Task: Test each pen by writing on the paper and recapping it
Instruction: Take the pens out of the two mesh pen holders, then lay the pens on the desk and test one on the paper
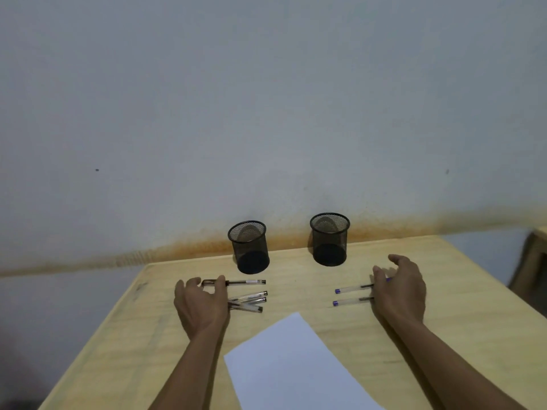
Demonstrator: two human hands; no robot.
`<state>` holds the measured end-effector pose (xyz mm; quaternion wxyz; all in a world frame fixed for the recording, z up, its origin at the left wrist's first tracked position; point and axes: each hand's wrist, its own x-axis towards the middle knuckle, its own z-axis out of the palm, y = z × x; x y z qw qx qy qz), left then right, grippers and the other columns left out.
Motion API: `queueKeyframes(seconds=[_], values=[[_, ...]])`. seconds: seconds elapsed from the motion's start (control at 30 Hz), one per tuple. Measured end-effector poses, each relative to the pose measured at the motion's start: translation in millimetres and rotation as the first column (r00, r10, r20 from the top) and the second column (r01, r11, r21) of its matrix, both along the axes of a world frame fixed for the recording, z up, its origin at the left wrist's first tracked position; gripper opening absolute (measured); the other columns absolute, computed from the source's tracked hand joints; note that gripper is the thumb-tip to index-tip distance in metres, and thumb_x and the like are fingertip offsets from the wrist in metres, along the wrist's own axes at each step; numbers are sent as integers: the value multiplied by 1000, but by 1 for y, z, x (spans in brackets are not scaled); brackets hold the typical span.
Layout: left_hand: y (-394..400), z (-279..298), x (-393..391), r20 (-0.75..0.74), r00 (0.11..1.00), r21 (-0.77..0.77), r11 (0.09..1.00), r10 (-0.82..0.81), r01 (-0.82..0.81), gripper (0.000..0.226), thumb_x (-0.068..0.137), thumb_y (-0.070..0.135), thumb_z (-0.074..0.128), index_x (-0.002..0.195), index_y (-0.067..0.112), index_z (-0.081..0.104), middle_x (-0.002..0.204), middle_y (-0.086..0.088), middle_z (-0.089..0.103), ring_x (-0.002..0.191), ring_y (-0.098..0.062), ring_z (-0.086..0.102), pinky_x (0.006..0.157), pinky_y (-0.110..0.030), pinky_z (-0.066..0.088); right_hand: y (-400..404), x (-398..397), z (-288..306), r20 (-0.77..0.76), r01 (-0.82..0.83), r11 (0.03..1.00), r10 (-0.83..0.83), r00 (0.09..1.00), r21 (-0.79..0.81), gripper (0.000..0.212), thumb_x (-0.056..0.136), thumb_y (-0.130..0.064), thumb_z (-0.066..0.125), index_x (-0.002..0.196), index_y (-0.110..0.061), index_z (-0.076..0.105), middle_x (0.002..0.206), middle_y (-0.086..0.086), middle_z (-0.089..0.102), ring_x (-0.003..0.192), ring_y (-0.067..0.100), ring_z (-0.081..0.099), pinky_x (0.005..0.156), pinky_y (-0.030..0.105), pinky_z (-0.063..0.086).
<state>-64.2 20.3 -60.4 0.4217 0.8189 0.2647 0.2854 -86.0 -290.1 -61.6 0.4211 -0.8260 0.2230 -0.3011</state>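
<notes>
A dark brown pen (245, 282) lies on the wooden table (461, 315) in front of the left mesh cup. My left hand (201, 306) is at its cap end, index fingertip across the pen, thumb apart to the left; the pen still rests flat. Just below it, several clear pens (250, 301) lie crossed in a loose pile. On the right lie two clear pens with purple ends, the upper pen (350, 289) and the lower pen (349, 302). My right hand (399, 288) covers their right ends, fingers spread. A white sheet of paper (290, 368) lies near me, between my forearms.
Two black mesh pen cups stand at the table's back edge by the wall, the left cup (250, 247) and the right cup (329, 239). The table's left edge runs diagonally. A piece of wooden furniture (532, 261) shows at the far right.
</notes>
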Motion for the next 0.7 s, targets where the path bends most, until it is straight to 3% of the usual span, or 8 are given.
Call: queueKeyframes(seconds=[0.13,0.57,0.7], values=[[2,-9,0,-62,998,127,992,-16,24,52,89,39,65,116,-6,63,133,-23,53,119,-42,50,92,-51,49,2,-1,-2,-68,3,999,-6,998,-52,30,98,-20,60,126,-8,63,132,15,64,123,35,55,110,49,39],[6,-4,-37,-59,998,165,986,-23,32,51,97,39,52,128,-2,56,139,-20,51,128,-38,46,108,-53,37,2,-25,-4,-79,-19,979,3,997,-201,30,101,-28,54,129,-19,59,140,5,59,133,26,49,120,53,20],[18,-5,-61,-94,992,193,976,-86,102,54,98,43,47,135,4,50,144,-17,48,132,-35,43,109,-52,35,29,-43,12,49,-95,968,109,993,-231,27,98,-26,58,125,-22,61,133,2,61,125,26,53,117,50,26]])
